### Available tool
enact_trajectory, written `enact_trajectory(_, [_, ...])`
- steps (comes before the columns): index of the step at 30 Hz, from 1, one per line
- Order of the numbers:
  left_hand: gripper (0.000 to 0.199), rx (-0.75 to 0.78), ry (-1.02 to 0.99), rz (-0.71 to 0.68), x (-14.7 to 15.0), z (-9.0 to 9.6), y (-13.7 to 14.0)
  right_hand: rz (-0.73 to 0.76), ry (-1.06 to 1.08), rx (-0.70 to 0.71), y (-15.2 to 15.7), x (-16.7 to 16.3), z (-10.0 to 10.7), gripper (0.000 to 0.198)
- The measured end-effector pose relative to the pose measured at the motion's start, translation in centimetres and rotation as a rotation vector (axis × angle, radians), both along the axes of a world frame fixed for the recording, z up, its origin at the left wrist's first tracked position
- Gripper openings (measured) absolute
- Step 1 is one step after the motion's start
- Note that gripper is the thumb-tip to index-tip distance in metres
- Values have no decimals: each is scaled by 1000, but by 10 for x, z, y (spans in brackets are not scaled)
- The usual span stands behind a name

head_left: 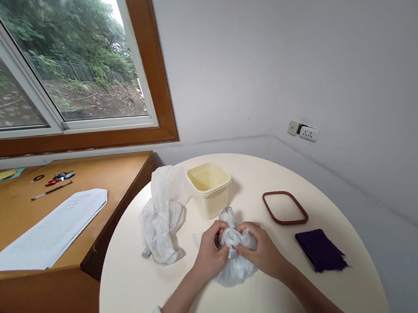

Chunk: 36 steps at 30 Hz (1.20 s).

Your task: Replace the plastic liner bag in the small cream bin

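Near the front middle of the round table lies a white plastic bag (pixel 236 271), its neck twisted into a bunched knot. My left hand (pixel 211 252) pinches the knot from the left with its fingers closed. From the right, my right hand (pixel 258 248) grips the gathered plastic, thumb and fingers pressed together. Anything inside the bag is hidden. Just behind the bag stands a cream square bin (pixel 211 197) with an open top. A second crumpled white plastic bag (pixel 163 230) rests to its left.
On the round table (pixel 153 309), a brown rounded-square ring (pixel 287 222) and a folded dark purple cloth (pixel 321 250) lie at the right. The wooden desk (pixel 3 216) at left holds papers (pixel 48 231), a pen (pixel 51 191) and keys (pixel 62 177). Wall sockets (pixel 309 133) are beyond.
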<state>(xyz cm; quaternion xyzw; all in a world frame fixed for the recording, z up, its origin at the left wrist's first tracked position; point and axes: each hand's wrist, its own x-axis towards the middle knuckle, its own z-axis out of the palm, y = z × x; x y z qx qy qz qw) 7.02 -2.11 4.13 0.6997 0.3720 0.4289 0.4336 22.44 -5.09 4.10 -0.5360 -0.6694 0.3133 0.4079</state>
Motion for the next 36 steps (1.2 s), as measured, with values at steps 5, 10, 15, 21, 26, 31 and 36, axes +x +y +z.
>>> enact_trajectory(5, [11, 11, 37, -31, 1, -1, -4, -66, -76, 126, 2, -1, -2, 11])
enact_trajectory(10, [15, 94, 96, 17, 3, -3, -8, -137, -165, 180, 5, -3, -8, 11])
enact_trajectory(15, [24, 187, 165, -32, 5, -8, -12, -228, -252, 234, 9, -1, -18, 16])
enact_trajectory(21, [14, 188, 193, -12, 7, -10, -13, -230, -257, 339, 10, 0, -22, 22])
enact_trajectory(26, [6, 258, 226, 108, 4, -10, -10, -131, -187, 370, 5, -3, -16, 19])
enact_trajectory(31, [15, 368, 227, 254, -3, -11, -2, 72, -153, 378, -7, -7, 0, 12])
enact_trajectory(36, [22, 333, 156, 313, -7, -7, 0, 134, -81, 291, -7, -10, -1, 17])
